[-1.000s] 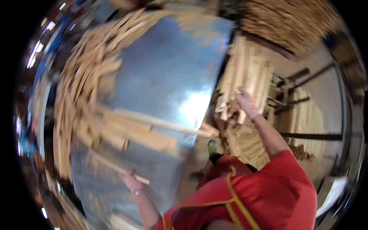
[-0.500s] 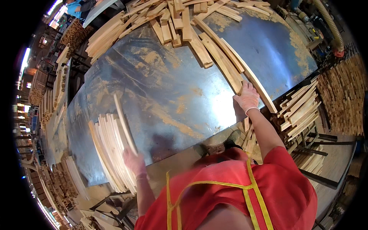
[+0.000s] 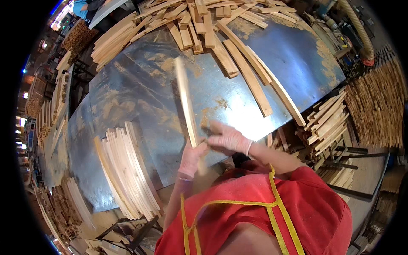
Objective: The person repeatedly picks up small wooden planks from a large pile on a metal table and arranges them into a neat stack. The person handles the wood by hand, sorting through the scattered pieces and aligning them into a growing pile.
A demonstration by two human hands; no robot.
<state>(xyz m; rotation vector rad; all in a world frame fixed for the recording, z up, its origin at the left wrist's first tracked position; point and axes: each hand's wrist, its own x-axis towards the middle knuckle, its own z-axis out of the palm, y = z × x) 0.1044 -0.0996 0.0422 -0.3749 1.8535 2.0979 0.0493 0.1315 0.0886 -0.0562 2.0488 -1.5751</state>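
A narrow pale wooden strip (image 3: 185,100), slightly blurred, slants up over the metal-topped table from my left hand (image 3: 193,157). That gloved hand is closed around the strip's near end. Beside it, my right hand (image 3: 229,138), also gloved, reaches across from the right. Its fingers look spread and are partly blurred; whether they touch the strip I cannot tell. A row of pale strips (image 3: 127,165) lies side by side at the table's near left. To the right, a loose wooden strip (image 3: 248,78) and a longer strip (image 3: 282,95) lie on the metal.
The metal tabletop (image 3: 140,95) carries sawdust patches. A jumbled heap of wood pieces (image 3: 208,27) covers its far side. Stacked strips (image 3: 327,121) rest on a rack at the right, near a large wood pile (image 3: 376,102). Another person's blue sleeve (image 3: 79,8) shows at the far left.
My left hand has carried its strip rightward, away from the row. My right hand has left the loose strip at the right and moved left, close to my left hand.
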